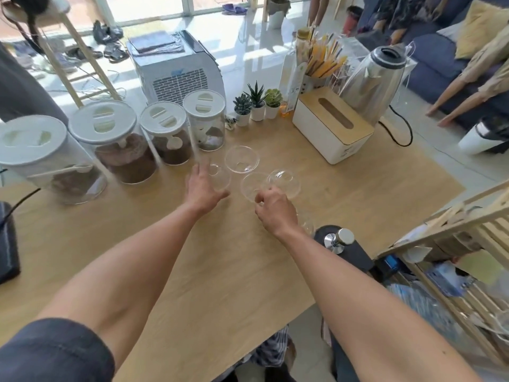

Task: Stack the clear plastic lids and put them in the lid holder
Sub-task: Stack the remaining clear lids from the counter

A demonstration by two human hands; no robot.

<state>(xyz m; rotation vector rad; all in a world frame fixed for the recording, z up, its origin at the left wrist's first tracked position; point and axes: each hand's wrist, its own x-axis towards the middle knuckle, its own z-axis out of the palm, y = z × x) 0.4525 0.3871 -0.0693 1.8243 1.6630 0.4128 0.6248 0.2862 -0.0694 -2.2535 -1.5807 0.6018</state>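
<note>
Four clear dome lids (pixel 242 159) are spread mid-desk (pixel 192 271). One lid's rim (pixel 285 180) is pinched in the right hand (pixel 276 213) grip; the left hand (pixel 202 187) is laid open, fingers spread, on another lid (pixel 220 177).

Bright daylight from far windows (pixel 154 4) — floor glare, slight motion blur, bowed wide-angle edges.

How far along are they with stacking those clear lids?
Barely started. Nothing looks stacked: the lids lie loose on the table, one untouched near the jars. The left hand reaches onto one lid; the right hand pinches the edge of another. Stacking and loading are all left; I can't pick out a lid holder.
</note>
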